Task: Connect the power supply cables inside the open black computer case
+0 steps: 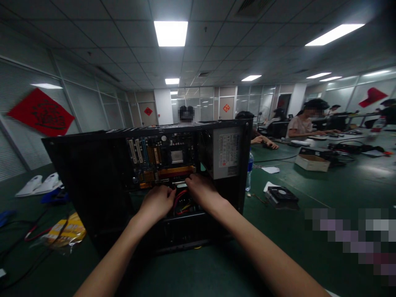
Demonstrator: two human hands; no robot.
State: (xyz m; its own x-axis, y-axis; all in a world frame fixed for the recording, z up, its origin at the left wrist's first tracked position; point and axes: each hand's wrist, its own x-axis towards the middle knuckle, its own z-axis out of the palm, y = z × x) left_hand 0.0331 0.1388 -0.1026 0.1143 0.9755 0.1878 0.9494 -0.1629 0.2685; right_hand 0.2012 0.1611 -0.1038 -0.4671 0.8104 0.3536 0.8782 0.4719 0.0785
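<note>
A black computer case [77, 194] stands on the table with its side open towards me. Inside it, a motherboard [173, 152] carries expansion slots and a square silver chip. The power supply [227, 154] sits in the upper right corner, with a printed label. My left hand [159, 200] reaches in below the board, its fingers curled inwards beside red and yellow cables [182, 202]. My right hand [201, 187] is at the board's lower edge, fingers bent down and partly hidden. What either hand pinches is too dark and small to make out.
A cooling fan [281, 197], an open cardboard box [312, 161] and a water bottle [249, 171] stand right of the case. At the left lie a yellow packet [66, 231], loose cables and white shoe-like items [40, 185]. Other people sit along the table.
</note>
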